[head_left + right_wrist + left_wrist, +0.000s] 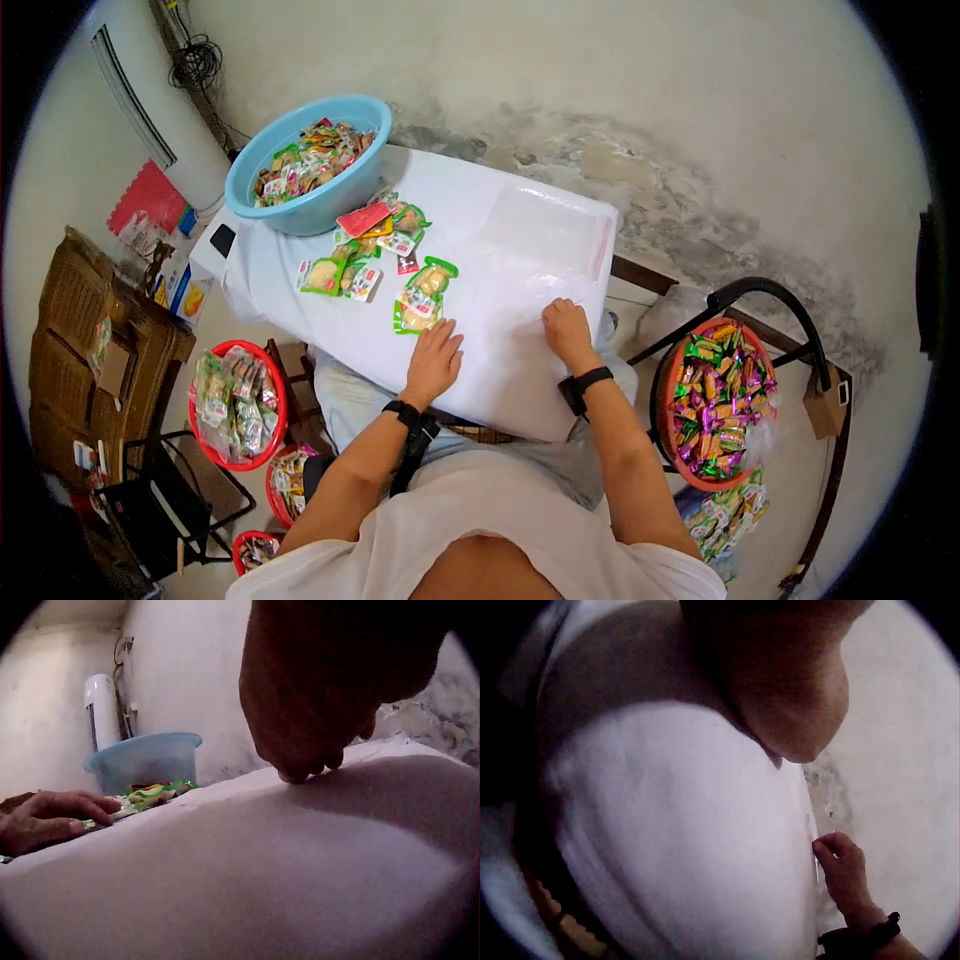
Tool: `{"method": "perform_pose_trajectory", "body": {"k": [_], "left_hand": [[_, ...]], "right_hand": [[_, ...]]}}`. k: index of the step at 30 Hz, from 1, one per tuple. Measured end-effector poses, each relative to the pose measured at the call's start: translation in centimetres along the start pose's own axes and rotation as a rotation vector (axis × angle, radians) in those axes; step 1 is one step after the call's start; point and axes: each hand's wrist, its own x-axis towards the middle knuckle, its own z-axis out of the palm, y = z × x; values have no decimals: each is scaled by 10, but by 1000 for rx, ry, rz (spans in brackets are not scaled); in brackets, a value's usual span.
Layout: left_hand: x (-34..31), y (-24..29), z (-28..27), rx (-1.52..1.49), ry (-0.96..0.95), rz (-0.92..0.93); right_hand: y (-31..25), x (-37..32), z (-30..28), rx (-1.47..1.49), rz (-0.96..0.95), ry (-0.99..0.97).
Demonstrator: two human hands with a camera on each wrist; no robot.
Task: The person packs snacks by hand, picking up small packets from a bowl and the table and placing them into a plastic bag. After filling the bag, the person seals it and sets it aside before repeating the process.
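Note:
My left hand (433, 362) lies over the table with its fingers loosely extended. Its fingertips are right at the near edge of a green-trimmed snack packet (424, 298). Behind that packet, more snack packets (347, 268) are loosely heaped, a red one (363, 219) on top. On the right, my right hand (568, 328) has bent fingers, their tips down at the tabletop by the near end of a flat clear plastic bag (545, 235). The right wrist view shows the curled fingers (294, 774) from the side; I cannot tell whether they pinch the film.
A blue basin (240, 190) full of packets stands at the table's back left corner. Red baskets (281, 440) of packets are on the left. An orange-red basket (676, 460) of wrapped candies sits on a chair (790, 290) at right. The wall runs behind the white-covered table (470, 380).

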Motion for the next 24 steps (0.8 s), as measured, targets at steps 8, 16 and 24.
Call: {"method": "perform_pose_trajectory", "body": {"k": [8, 16, 24], "left_hand": [[17, 17, 17, -199, 3, -48], [44, 4, 44, -1402, -153, -1110], [37, 20, 47, -1417, -222, -944]], "right_hand": [[-14, 2, 0, 62, 37, -42], [-25, 17, 1, 58, 79, 9], [-75, 16, -12, 571, 238, 33]]}}
